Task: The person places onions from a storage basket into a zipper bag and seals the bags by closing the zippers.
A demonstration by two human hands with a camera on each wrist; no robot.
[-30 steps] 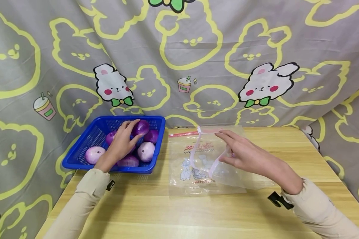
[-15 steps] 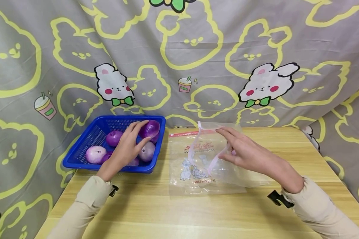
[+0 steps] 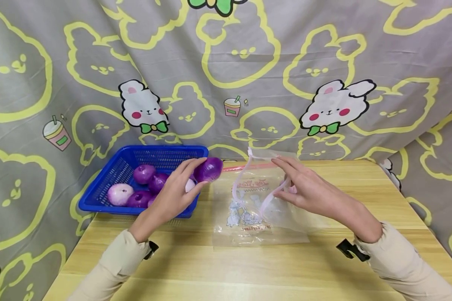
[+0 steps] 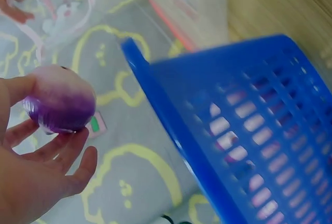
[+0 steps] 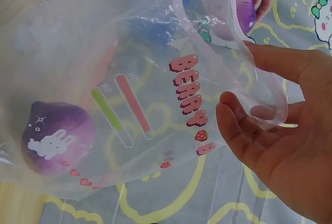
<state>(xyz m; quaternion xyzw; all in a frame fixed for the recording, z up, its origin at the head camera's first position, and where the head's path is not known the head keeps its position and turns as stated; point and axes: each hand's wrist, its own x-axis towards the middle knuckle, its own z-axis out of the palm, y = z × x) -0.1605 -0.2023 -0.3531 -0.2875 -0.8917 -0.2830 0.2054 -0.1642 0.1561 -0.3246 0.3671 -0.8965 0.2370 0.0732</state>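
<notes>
A purple onion (image 3: 208, 169) is gripped between the thumb and fingertips of my left hand (image 3: 175, 188), just past the blue basket's right rim. The left wrist view shows this onion (image 4: 61, 99) in the raised hand, apart from the basket. My right hand (image 3: 309, 190) holds the rim of a clear zip bag (image 3: 282, 213), whose mouth gapes towards the left hand. Through the bag's printed side in the right wrist view, another purple onion (image 5: 59, 138) is visible at the bottom. The right fingers (image 5: 244, 141) curl at the bag's mouth, partly covering its pale pink zip strip.
The blue plastic basket (image 3: 94, 200) stands at the left with several more onions (image 3: 119, 195). Under the held bag lies a second clear bag (image 3: 226, 234) with a red zip, flat on the wooden table (image 3: 226, 271). A patterned curtain (image 3: 218, 54) hangs behind the table.
My left hand has lifted an onion out of the basket and carried it right, past the rim. The right hand stays nearly still, while the bag's mouth has shifted slightly left and up.
</notes>
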